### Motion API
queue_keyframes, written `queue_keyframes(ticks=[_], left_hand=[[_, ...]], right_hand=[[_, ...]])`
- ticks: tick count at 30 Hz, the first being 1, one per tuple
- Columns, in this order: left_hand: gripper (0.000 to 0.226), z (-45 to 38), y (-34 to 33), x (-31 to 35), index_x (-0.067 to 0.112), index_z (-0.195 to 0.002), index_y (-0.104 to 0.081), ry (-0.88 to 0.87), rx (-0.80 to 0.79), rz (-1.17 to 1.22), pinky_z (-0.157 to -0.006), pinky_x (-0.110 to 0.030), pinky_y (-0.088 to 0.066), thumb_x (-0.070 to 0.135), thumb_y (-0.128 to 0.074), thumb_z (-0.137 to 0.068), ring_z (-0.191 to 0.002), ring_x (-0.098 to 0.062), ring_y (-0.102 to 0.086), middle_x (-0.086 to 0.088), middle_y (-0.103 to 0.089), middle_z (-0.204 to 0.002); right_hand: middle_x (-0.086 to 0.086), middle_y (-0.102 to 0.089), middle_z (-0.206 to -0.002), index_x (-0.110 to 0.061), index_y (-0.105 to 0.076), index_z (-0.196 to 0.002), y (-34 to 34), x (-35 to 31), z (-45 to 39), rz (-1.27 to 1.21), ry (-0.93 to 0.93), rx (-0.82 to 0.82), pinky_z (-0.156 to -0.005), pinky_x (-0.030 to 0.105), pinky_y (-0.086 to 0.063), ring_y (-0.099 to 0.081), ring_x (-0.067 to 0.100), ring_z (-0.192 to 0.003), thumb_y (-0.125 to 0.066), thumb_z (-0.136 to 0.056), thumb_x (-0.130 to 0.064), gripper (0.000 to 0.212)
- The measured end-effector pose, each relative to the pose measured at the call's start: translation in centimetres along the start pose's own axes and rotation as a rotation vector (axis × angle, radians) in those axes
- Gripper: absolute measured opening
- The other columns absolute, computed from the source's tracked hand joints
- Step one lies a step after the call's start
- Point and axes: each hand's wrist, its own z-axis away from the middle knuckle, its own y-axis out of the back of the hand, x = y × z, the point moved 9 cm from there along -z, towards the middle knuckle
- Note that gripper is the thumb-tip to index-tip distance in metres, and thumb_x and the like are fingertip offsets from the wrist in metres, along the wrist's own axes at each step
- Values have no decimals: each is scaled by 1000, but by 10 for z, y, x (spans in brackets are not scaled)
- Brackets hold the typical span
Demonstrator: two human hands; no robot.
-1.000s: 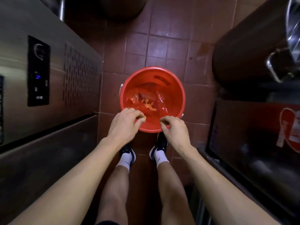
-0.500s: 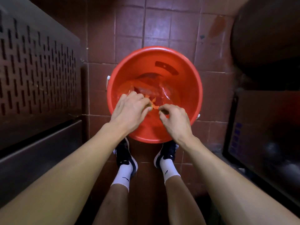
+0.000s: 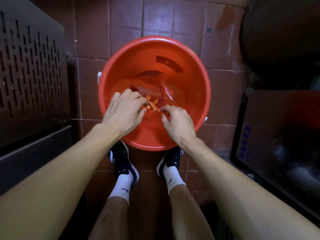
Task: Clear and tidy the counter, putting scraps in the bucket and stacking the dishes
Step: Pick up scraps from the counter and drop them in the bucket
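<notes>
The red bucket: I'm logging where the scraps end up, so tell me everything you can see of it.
The bucket is round, glossy red plastic, standing upright on the tiled floor just ahead of the person's shoes. White handle mounts show on its left and right sides. Inside lie crumpled clear plastic and orange scraps, plus a dark curved mark on the far wall. The left hand and right hand hover over its near half, fingers curled; whether either touches it is unclear.

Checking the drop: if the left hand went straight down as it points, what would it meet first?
Probably the orange scraps on clear plastic in the red bucket; the left hand hangs above them, though depth is unclear.
</notes>
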Motion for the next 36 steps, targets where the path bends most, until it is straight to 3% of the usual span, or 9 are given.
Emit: queue_keyframes(ticks=[6,20,29,36], left_hand=[[30,20,13,9,26,-124,-61,11,-34,14,-94,-39,-34,37,-47,-99,-120,-20,-48,5,-60,-124],[39,120,140,29,25,-132,-55,137,-161,63,-100,-47,-39,42,-48,-98,-123,-30,-51,-4,-60,-131],[41,209,286,37,25,-134,-54,160,-75,60,-97,-49,-43,44,-49,-98,-122,-32,-53,-6,-60,-133],[40,259,368,40,23,-133,-54,234,44,76,-98,-48,-46,42,-49,-98,-121,-31,-55,-6,-62,-131]], right_hand=[[5,-65,-130,-21,-62,-128,8,-10,14,61,10,-61,-98,43,-48,-56,30,-122,-55,-96,-23,33],[8,-67,-124,-20,-65,-123,118,-98,116,172,-1,-84,-92,47,-51,-60,33,-115,-53,-94,-26,32],[9,-71,-116,-23,-69,-117,210,-198,204,106,-42,-57,-87,42,-55,-65,34,-106,-56,-90,-27,30],[5,-72,-113,-24,-68,-117,273,-259,249,112,92,26,-80,38,-52,-67,31,-103,-57,-90,-31,30]])
